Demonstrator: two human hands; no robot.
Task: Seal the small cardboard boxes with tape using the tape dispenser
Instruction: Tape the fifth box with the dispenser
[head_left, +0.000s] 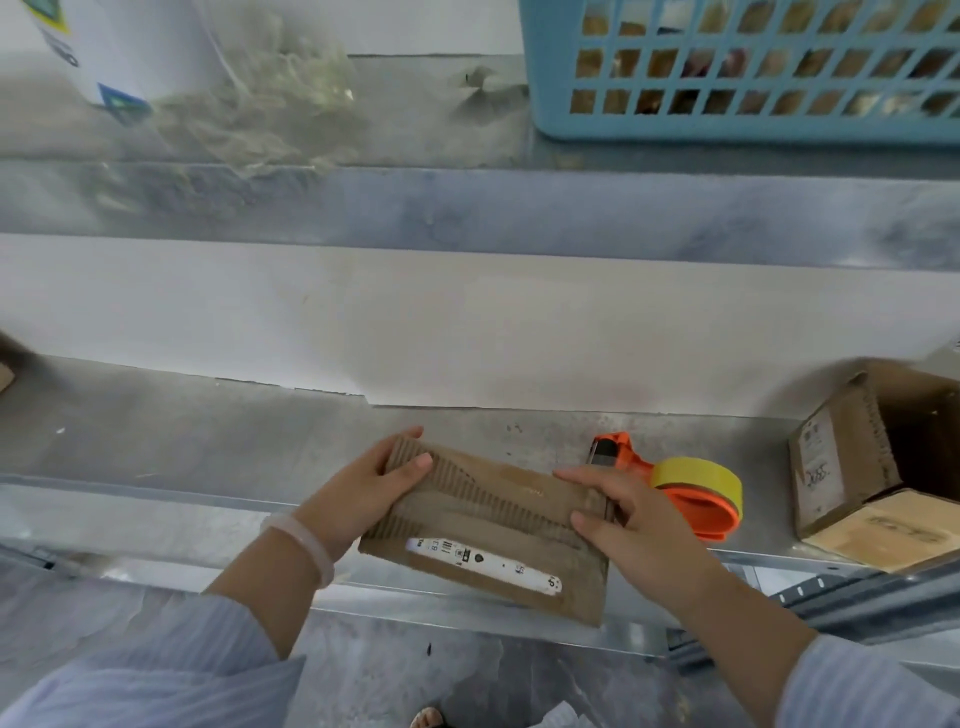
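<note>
**Lower shelf: box held at both ends, dispenser lying beside it**

A scuffed grey metal shelf (208, 447) runs along a white wall (415, 312). The small cardboard box (488, 525) is held over the shelf's front edge with its label strip facing up. The left hand (363, 493) grasps its left end, thumb on top, and the right hand (618, 514) grasps its right end. An orange tape dispenser (675, 488) lies just behind the right hand. An open carton (872, 467) stands at far right. The upper shelf (467, 208) carries a blue basket (727, 119).

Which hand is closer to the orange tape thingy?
Right. The right hand grips the cardboard box at its right end, just beside the tape dispenser; the left hand grips its other end, farther away.
</note>
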